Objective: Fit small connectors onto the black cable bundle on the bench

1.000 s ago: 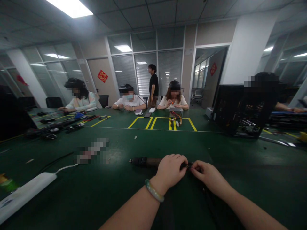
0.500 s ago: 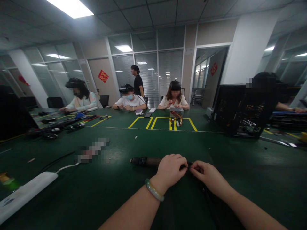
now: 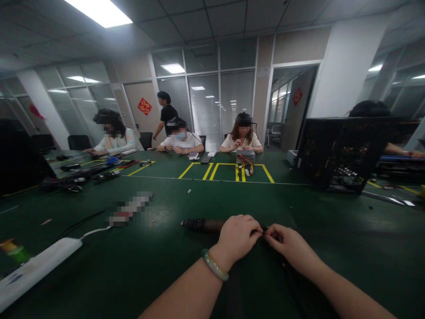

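A dark, straight-bodied electric screwdriver (image 3: 209, 225) lies on the green table (image 3: 159, 261), its black chuck pointing left. Over its rear part, my left hand (image 3: 237, 235) is closed, thumb and fingertips brought together at the right end. A green bangle (image 3: 214, 266) circles the left wrist. My right hand (image 3: 287, 241) pinches at that same end, its fingertips almost touching the left ones. Whatever small thing sits between the fingertips is dark and mostly hidden. A dark cord-like strip (image 3: 283, 265) runs down from beneath the right hand.
To the left are a white power strip (image 3: 40, 270) and a green-and-gold spool-like item (image 3: 15, 251). Black cables (image 3: 69, 182) lie beyond. An open black computer case (image 3: 335, 155) stands at the right. Across the table, people sit near a metal box (image 3: 245, 156) with coloured wires.
My left fingertips have shifted slightly right and closed together, nearer the right hand. The view has moved a little. In the background, a standing person has moved left.
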A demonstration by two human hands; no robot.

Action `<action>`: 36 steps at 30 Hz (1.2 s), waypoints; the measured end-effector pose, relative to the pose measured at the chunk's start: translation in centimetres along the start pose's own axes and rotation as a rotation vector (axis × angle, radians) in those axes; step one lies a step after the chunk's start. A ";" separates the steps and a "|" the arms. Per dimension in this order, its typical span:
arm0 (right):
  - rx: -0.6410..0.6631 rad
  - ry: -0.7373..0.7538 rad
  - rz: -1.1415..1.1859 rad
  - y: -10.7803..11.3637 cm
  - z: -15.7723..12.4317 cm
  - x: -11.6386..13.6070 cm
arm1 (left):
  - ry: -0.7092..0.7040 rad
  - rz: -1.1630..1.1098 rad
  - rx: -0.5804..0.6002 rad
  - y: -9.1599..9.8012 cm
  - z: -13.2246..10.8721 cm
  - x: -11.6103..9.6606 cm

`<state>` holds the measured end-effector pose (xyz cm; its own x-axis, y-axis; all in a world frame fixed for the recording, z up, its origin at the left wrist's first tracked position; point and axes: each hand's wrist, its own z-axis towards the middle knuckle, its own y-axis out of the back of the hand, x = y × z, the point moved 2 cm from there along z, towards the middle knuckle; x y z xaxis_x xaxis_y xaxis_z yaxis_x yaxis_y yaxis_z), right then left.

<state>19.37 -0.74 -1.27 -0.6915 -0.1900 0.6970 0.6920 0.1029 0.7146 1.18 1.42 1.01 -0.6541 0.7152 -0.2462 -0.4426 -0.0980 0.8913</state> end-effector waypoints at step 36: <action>0.008 -0.004 0.022 0.0 0.1 -0.5 | 0.003 -0.048 -0.041 0.0 -0.1 -0.1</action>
<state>19.66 -0.52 -1.64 -0.6770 -0.1838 0.7127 0.7053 0.1144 0.6996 1.13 1.27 1.02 -0.6338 0.7174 -0.2892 -0.4981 -0.0925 0.8621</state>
